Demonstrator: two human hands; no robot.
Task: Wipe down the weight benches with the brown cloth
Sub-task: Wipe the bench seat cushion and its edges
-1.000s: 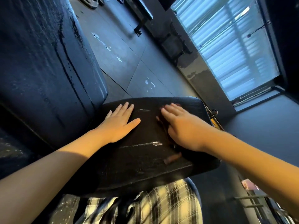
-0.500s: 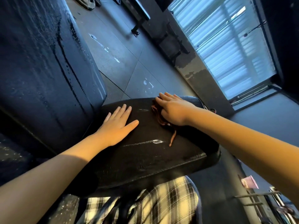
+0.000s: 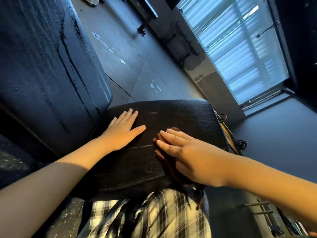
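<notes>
The black padded bench seat (image 3: 185, 115) lies in front of me, worn and scratched. My left hand (image 3: 122, 133) rests flat on its left part with fingers straight. My right hand (image 3: 187, 155) presses flat on the brown cloth (image 3: 165, 160) near the seat's near right side, fingers straight and pointing left. Most of the cloth is hidden under that hand; its dark red-brown folds show at the fingertips and trail off the near edge of the seat.
The bench's tall backrest pad (image 3: 48, 66) rises at the left, streaked with wet marks. Grey floor tiles (image 3: 145, 78) lie beyond the seat. A window with blinds (image 3: 240, 48) fills the upper right. My plaid clothing (image 3: 154, 215) is below the seat. Metal frame parts (image 3: 229, 134) sit at the seat's right.
My right hand has slid with the cloth from the far edge of the seat back toward me and its near edge. My left hand has stayed flat in place.
</notes>
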